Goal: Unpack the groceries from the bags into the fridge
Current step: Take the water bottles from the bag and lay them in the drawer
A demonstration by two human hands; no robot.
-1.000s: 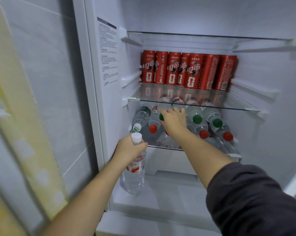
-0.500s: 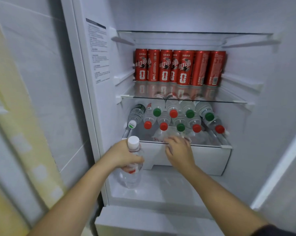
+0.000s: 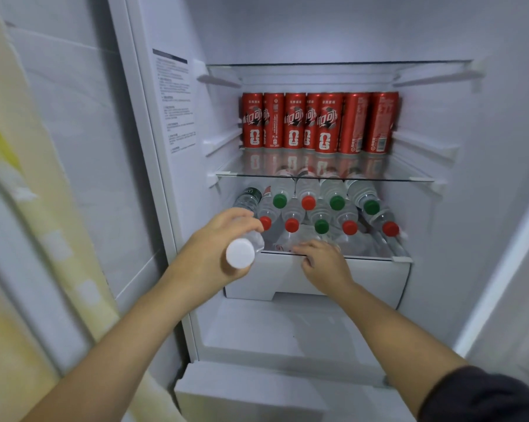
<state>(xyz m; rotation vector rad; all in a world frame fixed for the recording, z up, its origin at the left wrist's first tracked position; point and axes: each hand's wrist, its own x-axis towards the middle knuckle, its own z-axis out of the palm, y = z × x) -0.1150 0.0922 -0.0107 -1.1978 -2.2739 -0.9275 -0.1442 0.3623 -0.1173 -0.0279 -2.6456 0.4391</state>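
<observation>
fridge drawer (image 3: 363, 278) under glass shelf (image 3: 409, 177), right hand (image 3: 324, 266) curled on its rim, left hand (image 3: 211, 248) around white-capped bottle (image 3: 240, 254)

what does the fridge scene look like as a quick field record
left hand: grips white-capped bottle, cap toward camera
right hand: fingers curled over the drawer front rim
drawer: stacked bottles lying down, red and green caps outward
glass shelf: seven upright red cans in a row
</observation>
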